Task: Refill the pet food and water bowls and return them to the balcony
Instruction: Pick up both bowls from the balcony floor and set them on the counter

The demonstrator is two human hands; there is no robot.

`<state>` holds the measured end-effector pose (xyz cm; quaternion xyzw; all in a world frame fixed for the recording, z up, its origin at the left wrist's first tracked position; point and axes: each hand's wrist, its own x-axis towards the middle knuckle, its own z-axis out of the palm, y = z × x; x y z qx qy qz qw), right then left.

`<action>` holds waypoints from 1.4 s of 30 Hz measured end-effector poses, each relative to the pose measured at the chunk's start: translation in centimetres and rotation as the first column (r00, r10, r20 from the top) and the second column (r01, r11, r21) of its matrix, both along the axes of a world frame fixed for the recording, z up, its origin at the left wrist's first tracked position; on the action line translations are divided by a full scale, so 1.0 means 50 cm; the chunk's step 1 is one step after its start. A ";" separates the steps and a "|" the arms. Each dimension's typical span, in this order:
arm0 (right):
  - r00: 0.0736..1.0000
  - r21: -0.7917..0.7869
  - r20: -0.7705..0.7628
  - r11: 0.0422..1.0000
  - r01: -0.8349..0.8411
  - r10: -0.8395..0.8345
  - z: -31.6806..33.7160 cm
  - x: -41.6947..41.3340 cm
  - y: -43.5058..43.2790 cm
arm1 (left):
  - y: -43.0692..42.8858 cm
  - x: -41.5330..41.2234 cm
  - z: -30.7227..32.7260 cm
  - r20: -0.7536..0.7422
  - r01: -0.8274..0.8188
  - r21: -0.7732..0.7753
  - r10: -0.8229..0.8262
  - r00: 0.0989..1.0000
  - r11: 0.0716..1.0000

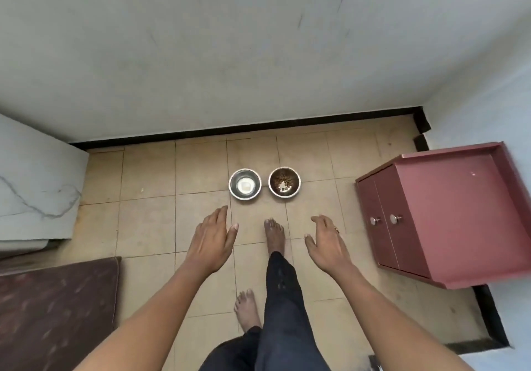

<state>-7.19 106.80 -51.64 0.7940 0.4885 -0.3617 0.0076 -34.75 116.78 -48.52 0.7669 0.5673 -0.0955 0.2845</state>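
Two steel bowls stand side by side on the tiled floor close to the far wall. The water bowl (244,184) is on the left, with a bright reflection in it. The food bowl (284,182) on the right holds brown kibble. My left hand (214,238) hovers open just short of the water bowl, palm turned inward. My right hand (326,241) hovers open short of the food bowl, a ring on one finger. Neither hand touches a bowl. My bare right foot (274,234) is planted between the hands.
A low red cabinet (448,212) with two knobbed doors stands to the right. A marble slab (34,186) sits at the left, and a dark brown mat (54,310) lies at the lower left. A black skirting (244,128) runs along the grey wall.
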 end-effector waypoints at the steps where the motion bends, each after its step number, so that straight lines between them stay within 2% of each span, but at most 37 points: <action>1: 1.000 -0.032 -0.013 0.999 0.027 -0.028 -0.061 0.009 0.026 | 0.024 0.012 -0.060 -0.010 -0.024 -0.037 0.023 1.000 0.999; 8: 0.960 -0.275 -0.100 0.935 0.226 -0.262 -0.521 0.062 0.190 | 0.141 0.074 -0.517 -0.131 -0.256 -0.301 0.226 0.965 0.919; 12: 0.936 -0.274 -0.117 0.917 0.291 -0.332 -0.731 0.105 0.303 | 0.226 0.119 -0.730 -0.120 -0.374 -0.323 0.354 0.928 0.869; 14: 0.927 -0.262 -0.106 0.909 0.324 -0.360 -0.820 0.128 0.350 | 0.272 0.139 -0.825 -0.141 -0.473 -0.321 0.453 0.881 0.820; 16: 0.890 -0.244 -0.109 0.879 0.409 -0.444 -0.891 0.152 0.393 | 0.317 0.152 -0.902 -0.176 -0.621 -0.319 0.599 0.781 0.716; 19: 0.814 -0.254 -0.053 0.796 0.550 -0.579 -0.990 0.171 0.427 | 0.379 0.151 -1.008 -0.206 -0.830 -0.346 0.828 0.522 0.437; 21: 0.722 -0.267 -0.065 0.709 0.653 -0.689 -1.031 0.187 0.454 | 0.406 0.141 -1.065 -0.190 -0.881 -0.406 0.920 0.343 0.244; 23: 0.738 -0.258 -0.011 0.715 0.650 -0.675 -1.063 0.206 0.467 | 0.420 0.133 -1.106 -0.176 -0.877 -0.455 0.949 0.261 0.157; 24: 0.788 -0.256 0.054 0.755 0.604 -0.613 -1.058 0.195 0.466 | 0.423 0.131 -1.115 -0.176 -0.874 -0.463 0.951 0.255 0.149; 25: 0.875 -0.244 0.074 0.842 0.481 -0.478 -1.065 0.160 0.453 | 0.426 0.131 -1.120 -0.176 -0.872 -0.467 0.951 0.255 0.148; 26: 0.960 -0.238 0.089 0.931 0.278 -0.264 -1.059 0.098 0.398 | 0.427 0.128 -1.126 -0.175 -0.873 -0.465 0.952 0.253 0.146; 27: 0.995 -0.249 0.096 0.967 0.049 -0.026 -1.052 0.024 0.324 | 0.428 0.127 -1.129 -0.167 -0.876 -0.461 0.955 0.247 0.145; 28: 0.987 -0.270 0.083 0.957 -0.107 0.134 -1.051 -0.058 0.255 | 0.428 0.127 -1.133 -0.154 -0.878 -0.455 0.958 0.241 0.148; 29: 0.978 -0.318 -0.004 0.927 -0.199 0.208 -1.047 -0.123 0.218 | 0.427 0.125 -1.134 -0.135 -0.881 -0.447 0.961 0.240 0.157; 30: 0.972 -0.277 -0.084 0.932 -0.233 0.218 -1.056 -0.158 0.203 | 0.427 0.127 -1.132 -0.116 -0.881 -0.439 0.962 0.248 0.175; 31: 0.978 -0.190 -0.063 0.960 -0.206 0.198 -1.087 -0.169 0.190 | 0.427 0.129 -1.129 -0.099 -0.881 -0.431 0.960 0.261 0.195; 35: 0.961 -0.338 0.007 0.906 -0.256 0.275 -1.073 -0.145 0.218 | 0.435 0.134 -1.092 -0.075 -0.878 -0.370 0.932 0.355 0.304; 38: 0.945 -0.367 0.004 0.879 -0.304 0.328 -1.044 -0.124 0.233 | 0.444 0.146 -1.007 -0.081 -0.861 -0.368 0.910 0.407 0.352; 40: 0.980 -0.391 -0.055 0.899 -0.196 0.190 -1.041 -0.077 0.225 | 0.445 0.156 -0.931 -0.073 -0.846 -0.372 0.897 0.436 0.382; 42: 0.977 -0.248 -0.193 0.968 0.039 -0.089 -1.064 -0.045 0.214 | 0.442 0.165 -0.832 -0.075 -0.830 -0.381 0.881 0.467 0.407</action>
